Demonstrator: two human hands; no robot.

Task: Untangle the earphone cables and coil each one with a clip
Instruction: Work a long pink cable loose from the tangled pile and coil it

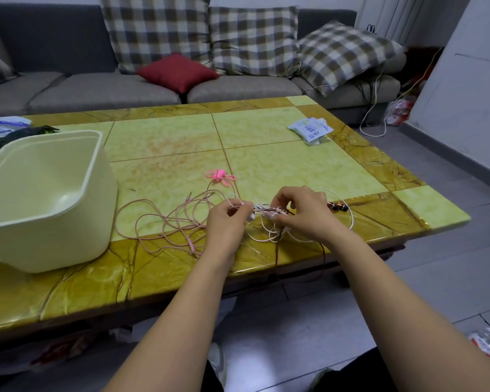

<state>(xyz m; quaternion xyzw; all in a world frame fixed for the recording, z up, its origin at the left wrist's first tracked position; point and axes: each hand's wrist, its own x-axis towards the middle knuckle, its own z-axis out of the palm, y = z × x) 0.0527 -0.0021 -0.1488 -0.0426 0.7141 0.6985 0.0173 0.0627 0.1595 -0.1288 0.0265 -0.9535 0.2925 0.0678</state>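
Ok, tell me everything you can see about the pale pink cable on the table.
The pale pink cable is thin, uncoiled and unclipped. It lies in loose overlapping loops on the table, right of the cream tub. It runs into the tangle with a white cable, pinched by the left hand and right hand.

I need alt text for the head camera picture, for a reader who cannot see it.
The left hand and right hand pinch a tangle of earphone cables over a yellow-green table. Loose pink cable trails toward a cream tub; a pink clip lies beyond the hands.
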